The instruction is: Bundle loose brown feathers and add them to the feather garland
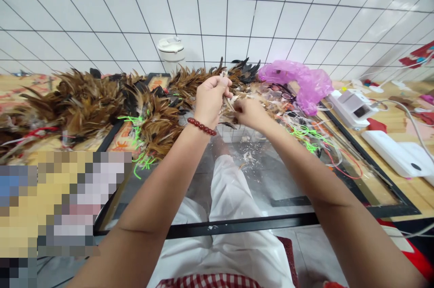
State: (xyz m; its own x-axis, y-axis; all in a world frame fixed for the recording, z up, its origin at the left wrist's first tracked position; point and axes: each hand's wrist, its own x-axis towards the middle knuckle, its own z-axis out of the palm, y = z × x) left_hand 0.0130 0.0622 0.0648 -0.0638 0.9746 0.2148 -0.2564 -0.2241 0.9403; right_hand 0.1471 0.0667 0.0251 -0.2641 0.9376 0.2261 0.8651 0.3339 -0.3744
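My left hand (213, 96), a red bead bracelet (201, 126) at its wrist, is closed in a pinch on a small pale feather (224, 74) that pokes up past the fingertips. Just to the right and a little lower, my right hand (250, 112) is closed too, its fingers curled near some pale feathers (229, 103); what it holds is hidden. Behind both hands lies a heap of brown and black feathers (193, 82). Bunches of brown feathers (159, 120) tied with green string (138, 134) lie left of the hands.
A black-framed glass panel (244, 222) spans the work surface, with white fluff (250, 158) on it. At the back stand a white lidded cup (172, 53) and a pink plastic bag (298, 80). Green strings (307, 134), a white charger (352, 108) and a white power bank (389, 152) lie right.
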